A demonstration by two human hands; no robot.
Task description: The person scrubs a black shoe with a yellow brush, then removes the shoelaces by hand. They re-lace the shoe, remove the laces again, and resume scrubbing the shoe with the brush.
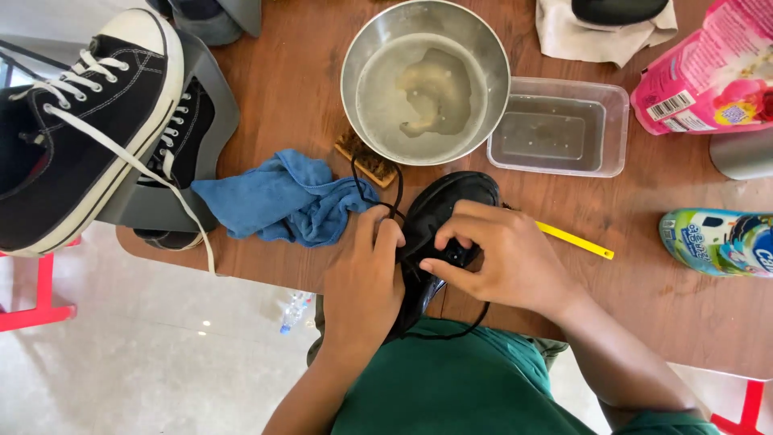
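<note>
1. My left hand point(369, 274) gripped the black leather shoe point(441, 211) along its side, fingers curled shut around the upper, with the black shoelace point(396, 187) looped over the thumb side.
2. My right hand point(503, 258) pinched closed on the shoelace at the shoe's eyelets, fingertips point(431, 266) pressed against the tongue area.
3. The shoe lay at the near edge of the wooden bench point(290, 89), toe pointing away from me, heel overhanging toward my green shirt point(451, 387). A length of lace hung down in a loop over the shirt.
4. Just left of the shoe, touching my left hand: a crumpled blue cloth point(282, 201).
5. Beyond the toe: a steel bowl point(425, 80) of cloudy water, with a brown brush point(366, 159) partly tucked under its rim.
6. Right of the bowl: a clear plastic tub point(560, 129) holding shallow water.
7. A yellow ruler-like strip point(576, 240) poked out from behind my right hand.
8. Far left: black canvas sneakers point(80, 121) with white laces on a grey stand point(201, 121).
9. Far right: a pink refill pouch point(708, 72) and a green-blue bottle point(717, 242) lying on its side.
</note>
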